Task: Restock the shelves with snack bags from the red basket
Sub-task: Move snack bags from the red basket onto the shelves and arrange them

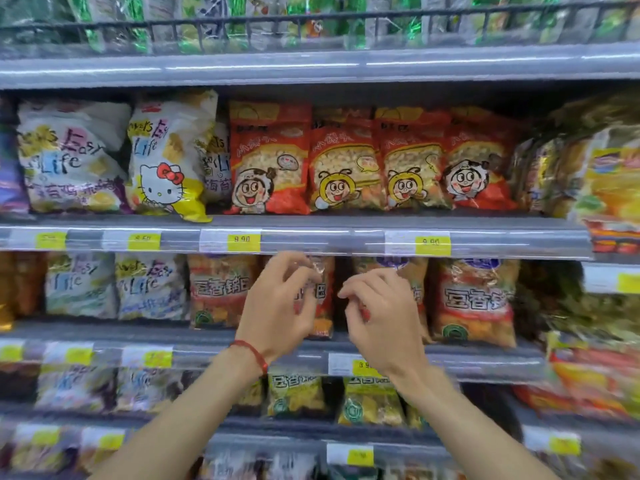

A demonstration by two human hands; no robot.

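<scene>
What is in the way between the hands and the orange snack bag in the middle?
Nothing visible. The left hand and right hand are right in front of the orange snack bag; blur hides whether they touch it.

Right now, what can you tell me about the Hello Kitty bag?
The Hello Kitty snack bag is puffy, crinkly white-and-yellow plastic, showing a white cat with a red bow and the words Easy Life. It stands upright on the shelf, pressed against another Easy Life bag, its bottom corner poking over the front edge.
</scene>
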